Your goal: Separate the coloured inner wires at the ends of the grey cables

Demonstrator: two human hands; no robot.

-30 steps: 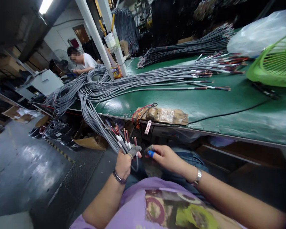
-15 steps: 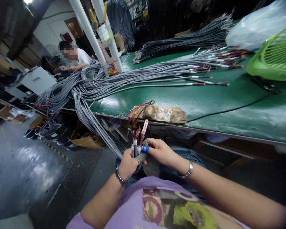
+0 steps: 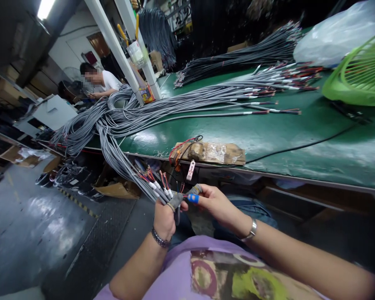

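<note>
My left hand (image 3: 166, 216) is closed around several grey cables (image 3: 158, 192), whose white-taped ends fan out to the upper left with red, dark and copper-tipped wires (image 3: 164, 180). A grey finger cot covers its thumb. Just to its right, my right hand (image 3: 211, 201) pinches the thin wires (image 3: 185, 196) of one cable end; blue tape wraps one finger and a grey cot another. Beyond the hands, a pink-white strip with holes (image 3: 191, 170) hangs off the bench edge below a wooden board (image 3: 218, 153) that carries red and black leads.
Long grey cables (image 3: 175, 100) lie across the green bench (image 3: 287, 146) and drape over its front edge. Black cables (image 3: 243, 56), a plastic bag (image 3: 328, 35) and a green fan (image 3: 359, 75) stand behind. A co-worker (image 3: 108, 81) sits at the far left.
The held cable ends have swung from upright near the pink-white strip to leaning left, with more ends showing. My right hand now pinches wires beside my left hand.
</note>
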